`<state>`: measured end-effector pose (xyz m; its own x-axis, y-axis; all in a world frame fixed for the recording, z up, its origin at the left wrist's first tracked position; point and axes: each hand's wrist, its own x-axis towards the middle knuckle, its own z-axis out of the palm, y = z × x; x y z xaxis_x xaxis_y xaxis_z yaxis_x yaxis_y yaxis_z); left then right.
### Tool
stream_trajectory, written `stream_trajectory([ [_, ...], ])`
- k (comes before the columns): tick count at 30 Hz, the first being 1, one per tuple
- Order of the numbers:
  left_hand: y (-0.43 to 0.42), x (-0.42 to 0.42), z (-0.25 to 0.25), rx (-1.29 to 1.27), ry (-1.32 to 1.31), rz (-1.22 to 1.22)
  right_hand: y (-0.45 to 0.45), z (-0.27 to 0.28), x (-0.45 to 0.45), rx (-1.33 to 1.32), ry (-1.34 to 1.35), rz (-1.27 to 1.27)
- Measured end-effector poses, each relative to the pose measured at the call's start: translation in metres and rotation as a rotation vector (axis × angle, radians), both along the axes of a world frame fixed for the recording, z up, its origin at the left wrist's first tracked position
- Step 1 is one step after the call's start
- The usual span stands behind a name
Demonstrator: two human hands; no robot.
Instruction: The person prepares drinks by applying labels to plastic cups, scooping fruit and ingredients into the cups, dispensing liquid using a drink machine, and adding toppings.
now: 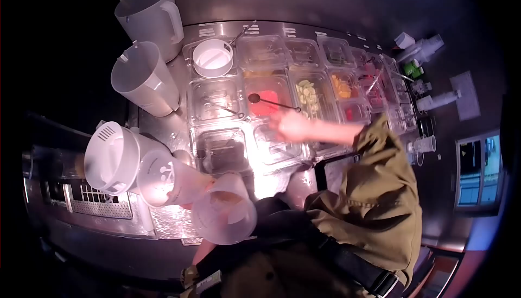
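My left hand (pixel 187 207) is mostly hidden behind a translucent plastic cup (pixel 225 219), which it seems to grip low in view. Against it lies a tilted clear cup with a white print (pixel 157 179) and reddish traces inside; whether the same hand holds this one too is hidden. My right hand (pixel 290 126) reaches over the food pans, blurred, its fingers hard to make out. Just above it, a dark-bowled spoon (pixel 274 103) rests across a pan of red food (pixel 265 93). Contact between hand and spoon cannot be confirmed.
Two large translucent pitchers (pixel 149 18) (pixel 145 81) stand at the left, with a white-topped container (pixel 112 157) nearer. Clear pans hold pale slices (pixel 307 94) and orange pieces (pixel 341 86). A white round tub (pixel 213 58) sits on the back row.
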<state>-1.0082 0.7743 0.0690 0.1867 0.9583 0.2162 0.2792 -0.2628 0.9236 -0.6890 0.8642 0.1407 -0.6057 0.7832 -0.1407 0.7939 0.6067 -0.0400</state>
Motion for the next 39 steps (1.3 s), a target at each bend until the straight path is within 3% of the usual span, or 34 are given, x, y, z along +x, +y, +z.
stream_trajectory([
  [1,-0.003,0.004,-0.001,0.005,0.015,0.029,-0.023,-0.009,0.001,-0.003,0.177,0.003],
  [5,-0.021,0.018,-0.001,0.009,0.102,0.133,-0.041,-0.064,0.019,0.064,0.126,0.026],
  [9,-0.048,0.032,0.000,0.001,0.168,0.219,-0.005,-0.052,0.048,0.025,0.145,-0.009],
  [12,-0.066,0.045,0.000,-0.016,0.208,0.263,0.054,-0.025,0.068,0.243,0.185,-0.019],
  [16,-0.087,0.058,0.000,-0.018,0.245,0.296,0.101,-0.044,0.084,0.220,0.076,-0.100],
  [19,-0.099,0.063,-0.001,-0.017,0.266,0.292,0.063,-0.027,0.067,0.499,0.472,-0.133],
  [20,-0.102,0.064,-0.003,-0.011,0.272,0.291,0.041,-0.023,0.057,0.422,0.525,-0.111],
  [23,-0.111,0.065,-0.006,0.000,0.288,0.265,-0.053,-0.026,0.001,-0.163,0.795,0.165],
  [26,-0.116,0.066,-0.013,0.026,0.295,0.223,-0.128,-0.033,-0.056,-0.489,1.055,0.172],
  [29,-0.112,0.063,-0.024,0.111,0.308,0.179,-0.133,-0.010,-0.087,-0.604,0.946,-0.013],
  [30,-0.110,0.060,-0.029,0.147,0.317,0.174,-0.138,-0.028,-0.095,-0.488,0.934,-0.035],
  [32,-0.106,0.049,-0.041,0.220,0.334,0.186,-0.137,-0.029,-0.100,-0.610,0.973,-0.079],
  [36,-0.098,0.003,-0.067,0.363,0.409,0.348,-0.135,-0.019,-0.097,-0.582,0.970,-0.127],
  [39,-0.090,-0.015,-0.080,0.283,0.290,0.464,-0.141,-0.012,-0.094,-0.502,0.810,-0.265],
])
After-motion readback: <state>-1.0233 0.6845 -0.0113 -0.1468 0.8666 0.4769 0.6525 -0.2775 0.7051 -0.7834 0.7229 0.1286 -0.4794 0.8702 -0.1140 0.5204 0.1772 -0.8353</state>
